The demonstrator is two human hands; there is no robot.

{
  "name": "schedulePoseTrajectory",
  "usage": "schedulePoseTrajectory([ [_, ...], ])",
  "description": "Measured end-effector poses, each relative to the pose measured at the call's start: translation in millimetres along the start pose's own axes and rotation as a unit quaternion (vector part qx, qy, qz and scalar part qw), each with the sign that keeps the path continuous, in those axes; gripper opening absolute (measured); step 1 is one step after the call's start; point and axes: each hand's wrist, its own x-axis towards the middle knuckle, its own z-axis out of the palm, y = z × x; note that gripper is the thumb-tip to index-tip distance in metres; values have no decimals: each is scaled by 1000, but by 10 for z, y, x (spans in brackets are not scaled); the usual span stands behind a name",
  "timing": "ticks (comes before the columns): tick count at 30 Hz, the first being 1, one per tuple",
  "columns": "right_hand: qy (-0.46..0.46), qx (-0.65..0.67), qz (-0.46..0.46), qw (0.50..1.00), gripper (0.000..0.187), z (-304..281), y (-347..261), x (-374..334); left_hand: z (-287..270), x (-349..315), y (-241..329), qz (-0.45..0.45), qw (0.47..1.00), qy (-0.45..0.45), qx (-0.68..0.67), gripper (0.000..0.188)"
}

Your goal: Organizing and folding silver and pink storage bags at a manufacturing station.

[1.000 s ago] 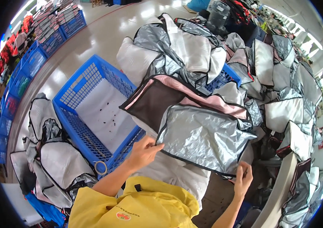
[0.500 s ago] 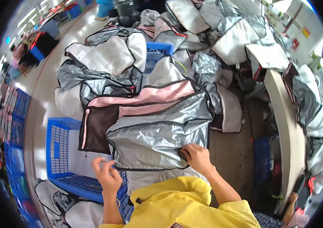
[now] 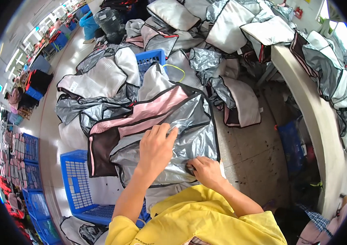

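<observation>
A silver-lined fabric piece point(image 3: 194, 126) with black binding, a pink panel point(image 3: 157, 108) and a dark mesh corner point(image 3: 103, 153) lies spread in front of me. Over its silver face my left hand point(image 3: 156, 149) reaches forward, fingers stretched out and holding nothing. My right hand point(image 3: 207, 171) is at the near right part of the piece, its fingers curled closed. A small dark, partly shiny thing shows at those fingertips; what it is stays hidden. Under the far side of the piece lies white padded fabric point(image 3: 153, 81).
Blue crates stand at my near left point(image 3: 75, 183) and beyond the piece point(image 3: 151, 57). White and silver pieces point(image 3: 96, 79) are heaped at far left and far centre. A pale curved table edge point(image 3: 304, 94) runs down the right, with more pieces point(image 3: 324, 77) over it.
My left hand has moved from the near left edge up and right over the silver face. My right hand stays at the near right, still closed. The view has shifted slightly.
</observation>
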Motion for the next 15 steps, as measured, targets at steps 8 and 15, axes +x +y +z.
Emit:
schedulePoseTrajectory([
  [8,27,38,-2,999,19,51,75,-81,67,-94,36,-14,999,39,-30,18],
  [15,-29,212,114,970,17,-156,150,-214,138,-315,128,-111,964,95,-222,16],
])
